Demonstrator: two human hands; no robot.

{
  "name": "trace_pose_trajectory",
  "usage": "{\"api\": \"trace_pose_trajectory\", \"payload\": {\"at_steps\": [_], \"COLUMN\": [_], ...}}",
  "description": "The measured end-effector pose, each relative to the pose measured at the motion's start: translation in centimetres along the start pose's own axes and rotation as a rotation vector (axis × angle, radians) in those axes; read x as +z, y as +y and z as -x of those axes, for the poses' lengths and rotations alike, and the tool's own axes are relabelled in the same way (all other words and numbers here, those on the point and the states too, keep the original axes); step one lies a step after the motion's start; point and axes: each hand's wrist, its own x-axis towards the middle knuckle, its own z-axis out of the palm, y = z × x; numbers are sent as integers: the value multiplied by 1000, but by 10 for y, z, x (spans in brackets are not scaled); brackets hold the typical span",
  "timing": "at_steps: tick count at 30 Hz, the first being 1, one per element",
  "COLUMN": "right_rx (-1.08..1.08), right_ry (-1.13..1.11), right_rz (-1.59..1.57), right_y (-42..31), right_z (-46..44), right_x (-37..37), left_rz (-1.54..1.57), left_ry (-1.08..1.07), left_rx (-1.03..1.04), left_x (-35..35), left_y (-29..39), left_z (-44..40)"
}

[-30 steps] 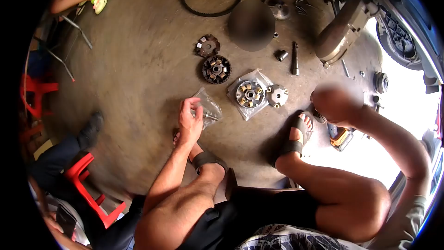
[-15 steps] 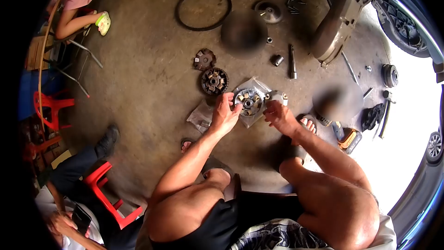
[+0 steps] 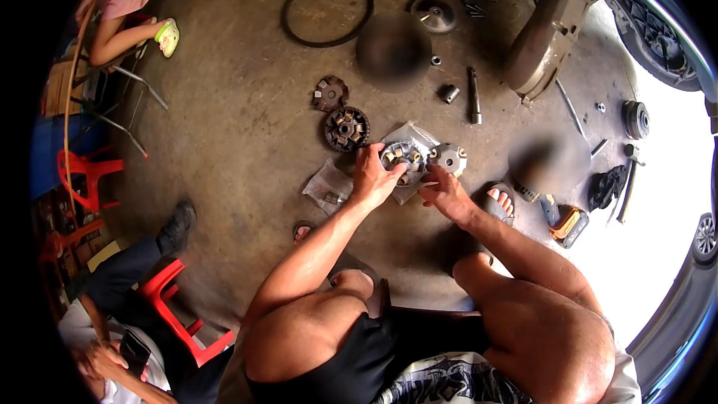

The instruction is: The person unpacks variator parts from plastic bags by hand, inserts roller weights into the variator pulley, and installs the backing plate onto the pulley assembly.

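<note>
Clamps the left rim of the silver variator (image 3: 410, 151) with the left hand (image 3: 376, 176), thumb across its roller-filled face, over a clear plastic bag (image 3: 420, 135). Holds the right hand (image 3: 449, 196) at the near side, fingers bent, between variator and silver ramp plate (image 3: 452, 159); cannot tell whether closed on anything. Works right of a dark variator (image 3: 346, 129) and dark ramp plate (image 3: 330, 94), nearer than the black drive belt (image 3: 286, 18).

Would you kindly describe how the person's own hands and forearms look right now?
The left hand and right hand are ungloved. The left forearm and right forearm are bare, with no sleeve, watch or bracelet visible there. I cannot tell whether any ring is worn.
</note>
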Motion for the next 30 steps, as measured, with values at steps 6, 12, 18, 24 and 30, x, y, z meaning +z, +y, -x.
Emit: {"api": "trace_pose_trajectory", "payload": {"at_steps": [6,12,18,24,30], "right_rx": [40,12,-29,-5,123], "right_ry": [-38,-20,-6,-122,-271], "right_rz": [-107,-124,-87,-162,-99], "right_y": [-10,-7,-27,-37,-31], "right_z": [10,10,19,25,26], "right_x": [0,-1,3,4,18], "left_rz": [140,334,477,717,651], "left_ry": [-23,-28,-14,-45,-141], "left_rx": [-152,-229,-273,-311,-307], "left_x": [6,8,-2,-24,-38], "left_y": [-4,-9,-8,-7,-19], "left_z": [1,3,12,39,67]}}
